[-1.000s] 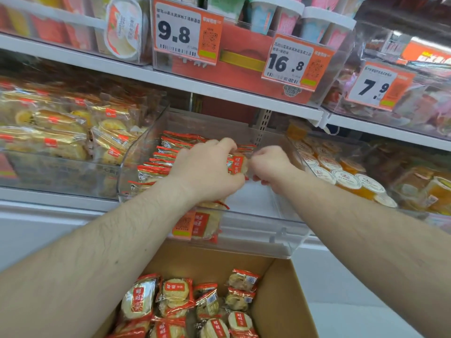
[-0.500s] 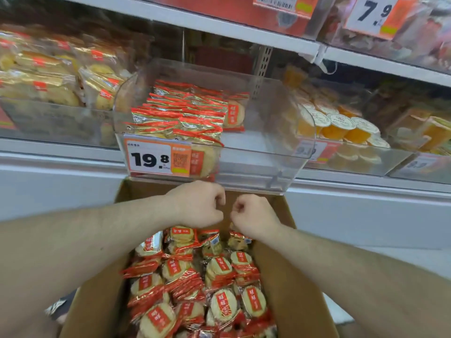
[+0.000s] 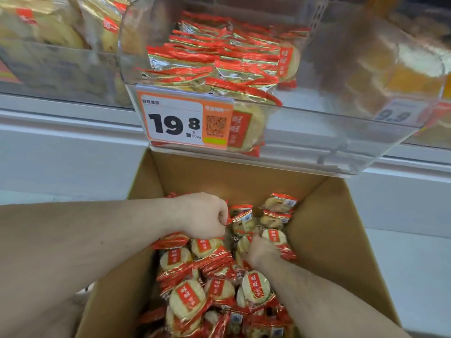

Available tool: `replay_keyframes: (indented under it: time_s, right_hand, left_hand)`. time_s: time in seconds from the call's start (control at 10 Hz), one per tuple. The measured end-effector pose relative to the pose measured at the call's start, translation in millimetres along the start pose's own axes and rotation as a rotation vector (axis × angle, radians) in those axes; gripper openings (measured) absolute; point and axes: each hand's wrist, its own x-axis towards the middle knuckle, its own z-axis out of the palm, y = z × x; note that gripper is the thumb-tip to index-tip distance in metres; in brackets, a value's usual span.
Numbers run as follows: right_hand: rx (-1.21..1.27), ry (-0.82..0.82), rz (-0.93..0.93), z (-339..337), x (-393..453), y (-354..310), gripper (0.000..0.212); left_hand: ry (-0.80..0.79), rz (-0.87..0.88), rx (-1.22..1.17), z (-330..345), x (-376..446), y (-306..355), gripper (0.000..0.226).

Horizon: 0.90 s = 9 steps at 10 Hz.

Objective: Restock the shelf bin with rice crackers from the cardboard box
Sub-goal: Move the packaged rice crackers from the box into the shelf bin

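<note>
Both hands work the cardboard box (image 3: 324, 240) — left hand (image 3: 203, 215) gripping rice crackers (image 3: 212, 247), right hand (image 3: 260, 252) buried, grasp unclear — directly below the half-filled shelf bin (image 3: 317, 132).

Above where you're gripping, a white shelf ledge (image 3: 61, 118) runs across the whole view. Up and left of your grip sits a clear bin of yellow-wrapped snacks (image 3: 56, 25); up and right, one of orange-lidded cups (image 3: 400, 69), blurred. Pale floor (image 3: 415, 264) shows off to the right, evenly lit.
</note>
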Motion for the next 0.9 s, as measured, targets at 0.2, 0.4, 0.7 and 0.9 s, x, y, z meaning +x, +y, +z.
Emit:
replay_keyframes:
  time_s: [0.2, 0.4, 0.7, 0.9]
  right_hand:
    - [0.158, 0.103, 0.089, -21.8, -14.8, 7.4, 0.033]
    - [0.466, 0.279, -0.164, -69.3, -86.4, -18.1, 0.038]
    - [0.448, 0.234, -0.176, -86.5, -92.1, -0.9, 0.038]
    - [-0.022, -0.259, 0.203, -35.7, -57.5, 56.2, 0.06]
  left_hand:
    - [-0.048, -0.053, -0.088, 12.2, 10.6, 3.6, 0.041]
    - [-0.106, -0.186, -0.698, 15.8, 5.5, 21.7, 0.049]
    - [0.184, -0.225, -0.745, 22.3, 10.0, 13.2, 0.029]
    - [0.109, -0.168, -0.629, 22.9, 5.5, 8.5, 0.034]
